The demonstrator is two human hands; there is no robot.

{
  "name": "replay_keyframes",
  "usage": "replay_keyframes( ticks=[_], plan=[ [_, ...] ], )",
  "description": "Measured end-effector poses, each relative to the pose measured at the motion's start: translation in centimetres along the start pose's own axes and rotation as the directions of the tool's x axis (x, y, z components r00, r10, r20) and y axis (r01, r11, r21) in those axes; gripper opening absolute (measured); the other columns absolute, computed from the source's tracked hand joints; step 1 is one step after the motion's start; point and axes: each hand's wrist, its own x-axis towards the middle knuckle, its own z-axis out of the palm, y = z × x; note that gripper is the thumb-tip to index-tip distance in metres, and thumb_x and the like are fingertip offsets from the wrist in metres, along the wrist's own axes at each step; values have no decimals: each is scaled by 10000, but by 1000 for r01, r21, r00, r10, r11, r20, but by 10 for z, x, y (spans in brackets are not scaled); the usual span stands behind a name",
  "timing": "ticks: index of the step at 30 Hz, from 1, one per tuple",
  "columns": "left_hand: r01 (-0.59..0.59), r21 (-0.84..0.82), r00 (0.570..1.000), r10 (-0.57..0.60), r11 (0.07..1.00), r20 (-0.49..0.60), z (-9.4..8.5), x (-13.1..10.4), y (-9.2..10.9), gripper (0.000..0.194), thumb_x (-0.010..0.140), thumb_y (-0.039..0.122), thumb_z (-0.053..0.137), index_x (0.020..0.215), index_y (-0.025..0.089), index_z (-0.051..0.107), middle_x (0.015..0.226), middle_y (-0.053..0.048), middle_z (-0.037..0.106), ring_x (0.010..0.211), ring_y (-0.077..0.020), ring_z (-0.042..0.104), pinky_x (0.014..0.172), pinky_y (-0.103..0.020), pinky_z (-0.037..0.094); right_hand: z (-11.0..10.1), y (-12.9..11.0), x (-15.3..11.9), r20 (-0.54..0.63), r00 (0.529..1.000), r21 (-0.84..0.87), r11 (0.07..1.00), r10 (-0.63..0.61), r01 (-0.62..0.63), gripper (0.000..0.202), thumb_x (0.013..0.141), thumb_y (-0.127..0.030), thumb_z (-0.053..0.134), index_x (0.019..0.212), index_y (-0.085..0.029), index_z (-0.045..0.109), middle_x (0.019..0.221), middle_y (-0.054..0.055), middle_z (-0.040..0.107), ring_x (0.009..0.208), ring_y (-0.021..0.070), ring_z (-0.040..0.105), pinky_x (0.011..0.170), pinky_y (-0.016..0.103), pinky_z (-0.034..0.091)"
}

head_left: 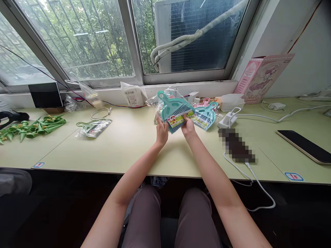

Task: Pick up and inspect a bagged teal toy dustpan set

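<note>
Both hands hold up a teal mini dustpan-and-brush set (175, 109) with a yellow and red label, above the pale green table (129, 144). My left hand (161, 132) grips its lower left edge. My right hand (188, 127) grips its lower right edge. Clear plastic wrap (155, 100) sticks out behind the set. Just right of it a second teal set in its bag (205, 116) lies on the table, with a pink one (205, 102) behind.
A green bagged set (93, 126) and a pile of green cones (36, 126) lie at the left. A dark tablet (46, 95) leans on the sill. At the right are a white charger and cables (227, 120), a phone (305, 146) and a pink box (261, 77).
</note>
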Motion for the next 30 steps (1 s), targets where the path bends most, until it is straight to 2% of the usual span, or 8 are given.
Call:
replay_keyframes(
  ticks=[3,6,12,15,20,24,27,30],
  plan=[
    [-27,35,999,28,999,-23,2,-1,0,887,920,446,601,1641,265,117,1393,-123,629,1149,-310,645,965,-448,546,-4,-3,5,19,1000,-24,1000,13,-13,93,847,-189,742,929,-193,698,904,15,774,913,177,730,890,340,621],
    [15,39,1000,-14,999,-18,2,0,-2,902,903,431,612,1640,276,116,1340,-110,659,990,-288,678,857,-430,583,-6,-5,7,15,999,-35,998,47,-46,87,850,-193,739,929,-192,702,893,14,774,901,184,734,890,353,624],
    [20,84,1000,-18,996,-22,2,1,-1,899,887,340,606,1639,288,115,1368,-109,642,963,-268,675,867,-423,580,-4,-3,5,-9,998,-26,998,58,-58,110,855,-202,740,958,-186,704,859,10,773,860,179,734,886,356,624],
    [27,39,998,-29,999,55,2,0,1,992,850,366,661,1642,298,66,1332,-115,653,876,-232,671,805,-389,592,-6,-3,6,-34,999,-18,999,37,-38,115,844,-204,751,944,-184,697,862,9,767,850,174,732,876,349,622],
    [139,-123,974,-113,983,198,2,2,6,1086,827,519,700,1633,333,-4,1396,-132,602,1006,-274,698,744,-378,613,-9,-6,9,-76,997,10,1000,-9,10,161,826,-227,769,958,-189,685,911,12,771,877,169,732,887,341,615],
    [239,-129,961,-215,962,176,1,7,0,1011,780,554,767,1582,272,220,1277,-134,658,1101,-309,682,857,-450,608,-6,-2,6,-33,998,-25,998,-50,49,246,784,-251,806,988,-195,681,933,4,778,890,165,725,873,330,609],
    [136,-131,985,-121,982,120,0,11,-11,971,636,502,903,1424,207,417,1252,-134,647,1201,-320,629,1032,-487,530,-1,2,0,-22,999,-42,999,-34,33,273,760,-234,816,994,-199,679,919,-7,779,848,151,715,836,309,611],
    [68,-131,993,-54,989,106,1,13,-20,942,590,485,937,1346,197,453,1250,-122,635,1231,-321,609,1091,-494,486,1,3,-3,-14,1000,-43,999,-21,20,250,759,-202,796,980,-203,678,913,-14,778,831,146,711,842,313,615]
  ],
)
